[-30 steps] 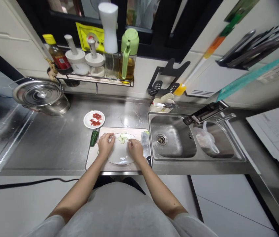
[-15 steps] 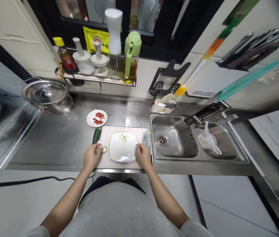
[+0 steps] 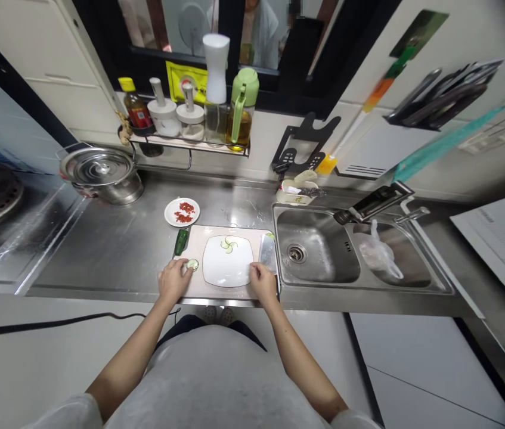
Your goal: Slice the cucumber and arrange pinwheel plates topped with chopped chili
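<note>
My left hand (image 3: 173,280) is at the left side of a pale cutting board (image 3: 196,290). Its thumb and forefinger close on the left edge of a small stack of cucumber slices (image 3: 193,264). A white, rounded-square plate (image 3: 228,267) lies on the board, with several thin cucumber slices (image 3: 228,243) fanned in a curl near its far edge. At the plate's right rim, my right hand (image 3: 263,282) has its fingers curled in a pinch; anything between them is hidden. A dark green cucumber piece (image 3: 181,242) rests at the board's far left corner. Right of the plate lies a knife blade (image 3: 268,252).
A small white plate of chopped red bits (image 3: 182,212) sits behind the board. To the right is a double sink (image 3: 317,244) with a plastic bag (image 3: 376,250) in its right basin. A lidded steel pot (image 3: 104,173) stands back left, below a seasoning rack (image 3: 189,143).
The view has turned slightly, so the counter items appear a little further right. Both hands keep nearly the same places, left at the slices and right at the plate's rim.
</note>
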Demonstrator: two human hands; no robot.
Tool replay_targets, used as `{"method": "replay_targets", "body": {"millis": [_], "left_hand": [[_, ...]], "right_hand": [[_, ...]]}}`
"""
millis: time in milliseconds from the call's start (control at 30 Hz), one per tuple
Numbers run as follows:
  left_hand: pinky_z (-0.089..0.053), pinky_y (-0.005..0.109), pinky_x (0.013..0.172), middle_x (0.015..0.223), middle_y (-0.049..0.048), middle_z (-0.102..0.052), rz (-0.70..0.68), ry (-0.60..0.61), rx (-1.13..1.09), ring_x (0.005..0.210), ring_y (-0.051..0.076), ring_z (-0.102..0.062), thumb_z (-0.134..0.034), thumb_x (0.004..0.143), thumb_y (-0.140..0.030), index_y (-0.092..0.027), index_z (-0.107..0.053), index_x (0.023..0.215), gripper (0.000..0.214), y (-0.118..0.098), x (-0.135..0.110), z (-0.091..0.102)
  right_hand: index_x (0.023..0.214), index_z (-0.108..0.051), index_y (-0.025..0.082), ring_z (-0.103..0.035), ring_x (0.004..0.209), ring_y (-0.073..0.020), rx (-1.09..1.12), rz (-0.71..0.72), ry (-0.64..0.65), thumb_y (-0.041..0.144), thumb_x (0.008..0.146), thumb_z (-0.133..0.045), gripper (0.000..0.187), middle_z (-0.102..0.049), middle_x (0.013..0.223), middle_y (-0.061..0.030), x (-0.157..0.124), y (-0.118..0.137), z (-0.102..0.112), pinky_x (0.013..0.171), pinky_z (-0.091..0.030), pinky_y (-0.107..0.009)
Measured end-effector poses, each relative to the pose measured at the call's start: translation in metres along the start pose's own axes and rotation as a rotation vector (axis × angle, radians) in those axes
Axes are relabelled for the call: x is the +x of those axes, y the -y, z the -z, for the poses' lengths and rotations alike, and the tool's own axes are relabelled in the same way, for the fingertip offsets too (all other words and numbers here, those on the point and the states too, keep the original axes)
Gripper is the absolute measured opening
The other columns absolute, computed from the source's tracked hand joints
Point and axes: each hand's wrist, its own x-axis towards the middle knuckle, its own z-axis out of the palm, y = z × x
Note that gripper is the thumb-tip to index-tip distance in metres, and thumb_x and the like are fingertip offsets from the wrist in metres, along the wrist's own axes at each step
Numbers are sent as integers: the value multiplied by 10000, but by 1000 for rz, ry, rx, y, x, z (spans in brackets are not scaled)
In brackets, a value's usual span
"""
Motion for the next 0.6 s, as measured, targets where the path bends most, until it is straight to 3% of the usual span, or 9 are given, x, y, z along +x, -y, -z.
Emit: {"method": "replay_targets", "body": {"millis": [333, 600], "left_hand": [[-365, 396, 820, 1101, 86, -657, -69, -28, 47, 1003, 279, -581, -484, 865, -444, -260, -652, 1108, 348, 6, 0, -3], [-342, 384, 818, 1052, 94, -673, -137, -81, 144, 967, 275, -581, -475, 869, -449, -236, -681, 1030, 337, 6, 1, -5]], "right_hand": [[933, -689, 183, -591, 744, -185, 52, -11, -41, 330, 864, -428, 308, -689, 819, -60, -17, 18, -18, 716, -424, -275], [933, -684, 185, -588, 728, -180, 76, 5, 20, 335, 867, -429, 303, -675, 783, -49, -19, 23, -23, 676, -417, -265]]}}
